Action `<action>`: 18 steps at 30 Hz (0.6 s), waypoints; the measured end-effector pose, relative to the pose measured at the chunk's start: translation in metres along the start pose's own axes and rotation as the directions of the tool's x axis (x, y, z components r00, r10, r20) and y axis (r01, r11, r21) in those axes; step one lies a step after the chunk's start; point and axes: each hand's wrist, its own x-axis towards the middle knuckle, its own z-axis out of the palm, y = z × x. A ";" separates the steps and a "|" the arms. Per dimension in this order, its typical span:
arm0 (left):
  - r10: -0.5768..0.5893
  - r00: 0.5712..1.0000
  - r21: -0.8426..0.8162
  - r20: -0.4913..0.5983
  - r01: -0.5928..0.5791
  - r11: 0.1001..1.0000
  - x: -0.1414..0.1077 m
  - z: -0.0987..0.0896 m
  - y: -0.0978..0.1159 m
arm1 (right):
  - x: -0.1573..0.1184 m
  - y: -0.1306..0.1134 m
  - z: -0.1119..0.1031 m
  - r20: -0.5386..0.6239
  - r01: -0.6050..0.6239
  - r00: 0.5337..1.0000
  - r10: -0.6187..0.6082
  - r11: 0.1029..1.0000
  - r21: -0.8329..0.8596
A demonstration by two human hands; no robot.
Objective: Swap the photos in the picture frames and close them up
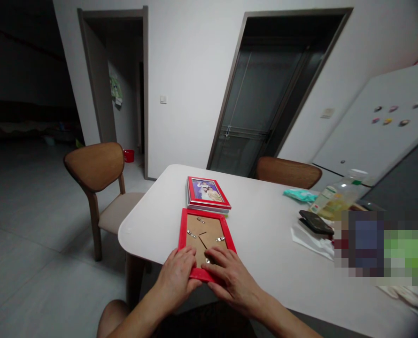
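Observation:
A red picture frame (pixel 183 230) lies back side up at the near edge of the table, its brown backing board (pixel 209 229) showing. Small metal clips sit around the board, and a thin dark strip crosses its middle. My left hand (pixel 179 271) grips the lower left corner, thumb under the near edge. At the lower right, my right hand (pixel 232 276) holds the frame, fingers over the backing beside the bottom clip (pixel 207 260) and thumb below the rim. Just beyond lies a stack of frames (pixel 209 193), the top red one showing a photo.
The white table (pixel 265 244) also carries a large plastic bottle (pixel 339 192), a teal packet (pixel 299 195), a dark flat object (pixel 316 222) and white paper at right. Wooden chairs stand at left (pixel 96 164) and at the far side (pixel 288 172).

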 end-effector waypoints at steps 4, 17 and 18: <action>-0.015 1.000 0.008 0.015 0.014 1.000 -0.001 -0.002 0.001 | -0.004 0.007 0.004 -0.009 0.002 1.000 -0.002 1.000 0.014; -0.056 0.996 0.002 0.076 0.056 0.998 0.000 -0.008 0.002 | 0.021 0.043 0.008 -0.134 -0.383 0.918 0.373 0.921 -0.066; -0.058 0.996 -0.001 0.074 0.059 0.998 0.000 -0.008 0.002 | 0.020 0.043 0.009 -0.136 -0.379 0.920 0.369 0.924 -0.057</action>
